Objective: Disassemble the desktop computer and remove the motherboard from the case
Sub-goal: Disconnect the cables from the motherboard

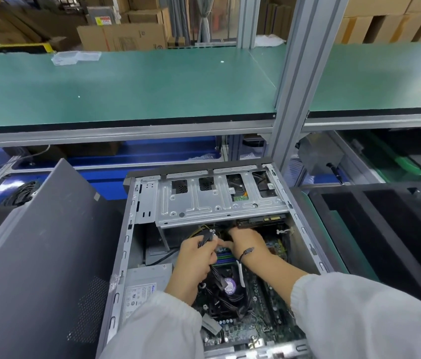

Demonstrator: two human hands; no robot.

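Observation:
An open desktop case (305, 229) lies flat in front of me, its side off. Inside sits the green motherboard (258, 314) with a black CPU fan (230, 286) at its middle. A silver drive cage (219, 200) spans the far end. My left hand (194, 257) grips a bundle of black cables with a connector (208, 238) just below the cage. My right hand (245, 244) reaches in beside it, fingers curled down among the wires under the cage; what they hold is hidden. A silver power supply (142, 286) sits in the near left corner.
The removed dark grey side panel (43, 255) leans at the left of the case. A black foam-lined tray (375, 229) stands on the right. A green shelf (126, 84) runs above, carried by an aluminium post (295, 94).

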